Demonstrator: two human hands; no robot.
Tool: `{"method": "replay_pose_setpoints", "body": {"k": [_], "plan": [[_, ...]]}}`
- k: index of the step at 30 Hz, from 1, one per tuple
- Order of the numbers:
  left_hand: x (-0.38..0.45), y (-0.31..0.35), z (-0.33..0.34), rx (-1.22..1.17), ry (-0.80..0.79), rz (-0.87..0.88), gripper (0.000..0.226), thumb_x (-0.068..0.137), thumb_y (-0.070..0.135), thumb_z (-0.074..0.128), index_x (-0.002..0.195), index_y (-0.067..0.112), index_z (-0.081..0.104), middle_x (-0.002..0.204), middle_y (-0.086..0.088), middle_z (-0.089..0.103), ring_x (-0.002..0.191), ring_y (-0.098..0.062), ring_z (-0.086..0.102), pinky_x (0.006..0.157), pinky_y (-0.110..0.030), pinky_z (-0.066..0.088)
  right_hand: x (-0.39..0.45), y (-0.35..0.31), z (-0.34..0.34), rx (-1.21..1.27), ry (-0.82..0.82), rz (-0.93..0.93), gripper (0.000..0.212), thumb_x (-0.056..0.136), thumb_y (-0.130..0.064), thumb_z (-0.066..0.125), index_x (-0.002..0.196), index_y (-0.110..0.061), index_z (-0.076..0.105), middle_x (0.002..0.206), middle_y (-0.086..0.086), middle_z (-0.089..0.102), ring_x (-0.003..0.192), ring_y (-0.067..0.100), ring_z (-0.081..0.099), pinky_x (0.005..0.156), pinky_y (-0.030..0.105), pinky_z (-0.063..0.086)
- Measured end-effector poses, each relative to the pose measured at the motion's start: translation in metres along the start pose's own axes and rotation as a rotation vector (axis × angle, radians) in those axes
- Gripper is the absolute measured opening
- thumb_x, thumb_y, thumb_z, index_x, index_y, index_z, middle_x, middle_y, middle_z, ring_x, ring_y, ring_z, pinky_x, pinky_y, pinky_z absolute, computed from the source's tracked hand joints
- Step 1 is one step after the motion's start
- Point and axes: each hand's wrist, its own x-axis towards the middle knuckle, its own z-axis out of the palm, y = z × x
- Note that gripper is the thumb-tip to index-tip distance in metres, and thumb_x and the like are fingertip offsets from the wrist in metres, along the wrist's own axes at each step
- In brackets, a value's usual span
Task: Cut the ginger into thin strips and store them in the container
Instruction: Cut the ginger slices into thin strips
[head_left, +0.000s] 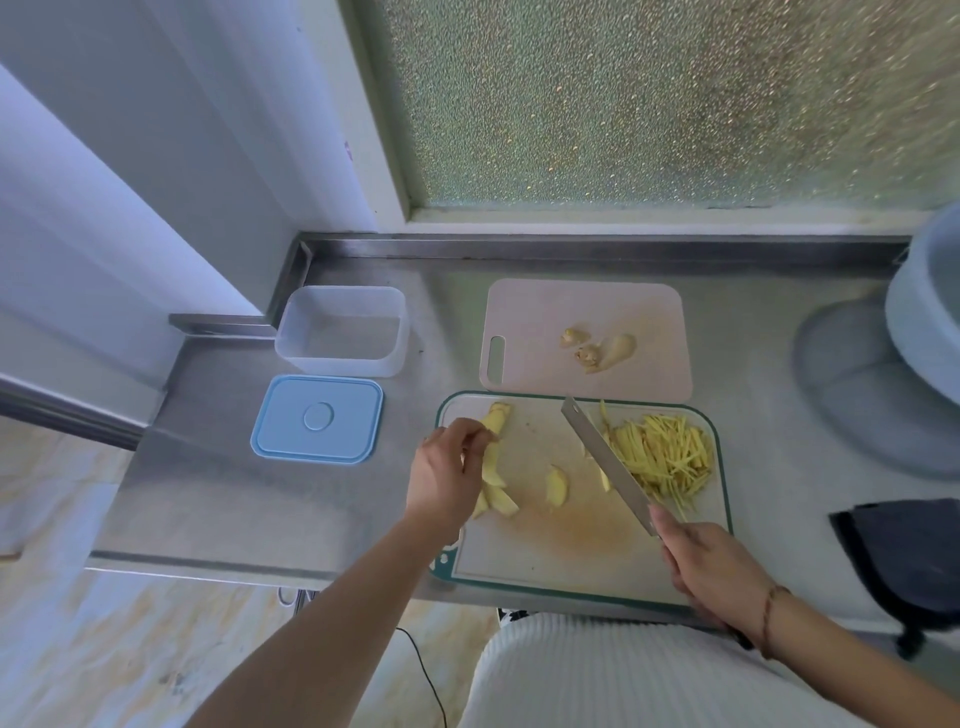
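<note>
Ginger strips (662, 454) lie in a yellow heap on the right part of the green-edged cutting board (582, 551), just right of the knife (605, 460). The right hand (714, 571) grips the knife handle with curled fingers, the blade slanting far and left across the board, its edge beside the heap. The left hand (449, 470) sits at the board's left side, its fingertips pinching a ginger slice (493, 457) from a row of slices (493, 493) that runs near to far there. One more loose slice (557, 486) lies mid-board, apart from both hands. Beyond this board, a pale pink board (535, 312) carries ginger scraps (597, 345). To the far left on the steel counter (208, 493) stands the clear container (340, 330), open, with its blue lid (317, 418) lying flat just nearer. A pale bowl (924, 306) shows at the right edge.
</note>
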Motion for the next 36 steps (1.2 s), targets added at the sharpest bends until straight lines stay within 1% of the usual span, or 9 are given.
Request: {"method": "replay_pose_setpoints", "body": {"k": [2,5,13,17,21,25,29,33,36], "plan": [[0.002,0.001,-0.002,-0.048,-0.042,-0.088,0.011,0.101,0.013,0.059,0.098,0.016,0.070,0.085,0.007,0.065,0.079,-0.013,0.063,0.074,-0.030,0.050,0.000,0.000,0.000,-0.001,0.003,0.001,0.061,0.093,-0.061,0.031,0.054,-0.015,0.038,0.041,-0.003,0.035,0.033,0.009,0.032,0.047,0.024,0.029],[0.002,0.006,-0.002,-0.162,-0.080,-0.195,0.017,0.102,0.013,0.058,0.108,0.027,0.065,0.083,0.010,0.068,0.074,0.005,0.062,0.067,-0.007,0.045,-0.001,0.001,0.000,-0.002,0.001,0.001,0.061,0.092,-0.061,0.030,0.055,-0.014,0.038,0.042,-0.002,0.036,0.034,0.010,0.032,0.048,0.024,0.031],[0.000,0.031,0.018,-0.184,-0.262,-0.135,0.025,0.098,-0.001,0.055,0.110,0.015,0.069,0.088,0.006,0.065,0.073,-0.004,0.061,0.064,-0.009,0.047,-0.001,0.002,0.000,-0.018,0.003,-0.002,0.061,0.092,-0.061,0.030,0.054,-0.014,0.039,0.043,-0.001,0.038,0.033,0.009,0.033,0.049,0.024,0.031],[-0.003,0.034,0.044,-0.078,-0.339,-0.096,0.022,0.098,0.004,0.060,0.117,0.012,0.068,0.098,0.001,0.067,0.082,-0.014,0.061,0.077,-0.018,0.049,-0.002,0.004,-0.001,-0.012,0.010,0.001,0.060,0.093,-0.060,0.032,0.055,-0.013,0.038,0.044,0.000,0.037,0.034,0.010,0.032,0.047,0.023,0.030],[-0.003,0.033,0.054,0.001,-0.282,0.030,0.020,0.095,0.002,0.062,0.114,0.003,0.069,0.102,-0.010,0.069,0.086,-0.015,0.058,0.082,-0.019,0.047,-0.002,0.006,-0.003,-0.012,0.008,-0.006,0.060,0.092,-0.061,0.032,0.052,-0.017,0.035,0.042,-0.003,0.034,0.033,0.007,0.030,0.046,0.023,0.029],[-0.005,0.025,0.053,0.091,-0.250,0.194,0.019,0.094,0.001,0.063,0.112,0.001,0.069,0.104,-0.014,0.068,0.087,-0.030,0.066,0.076,-0.041,0.058,-0.003,0.008,-0.003,-0.044,-0.001,0.013,0.061,0.089,-0.065,0.030,0.052,-0.017,0.038,0.044,-0.002,0.039,0.037,0.009,0.036,0.052,0.024,0.033],[-0.005,-0.001,0.046,0.209,-0.348,0.510,0.041,0.071,-0.013,0.077,0.104,0.011,0.072,0.097,-0.006,0.069,0.081,-0.028,0.066,0.070,-0.039,0.059,-0.010,0.007,0.000,-0.028,-0.023,0.053,0.060,0.090,-0.065,0.029,0.056,-0.017,0.038,0.044,-0.003,0.037,0.035,0.008,0.034,0.047,0.024,0.031],[-0.004,-0.011,0.047,0.219,-0.311,0.644,0.018,0.086,0.012,0.065,0.103,0.015,0.072,0.102,-0.001,0.068,0.085,-0.023,0.062,0.076,-0.035,0.056,-0.015,0.008,0.011,0.011,-0.067,0.079,0.060,0.094,-0.061,0.027,0.054,-0.018,0.040,0.041,-0.003,0.041,0.032,0.004,0.037,0.044,0.020,0.030],[-0.010,-0.009,0.054,0.216,-0.272,0.615,0.021,0.087,0.026,0.057,0.100,0.018,0.072,0.103,0.002,0.067,0.089,-0.020,0.059,0.078,-0.035,0.055,-0.015,0.008,0.022,0.045,-0.101,0.080,0.059,0.091,-0.062,0.026,0.056,-0.017,0.042,0.041,-0.004,0.043,0.034,0.002,0.039,0.044,0.015,0.030]]}}
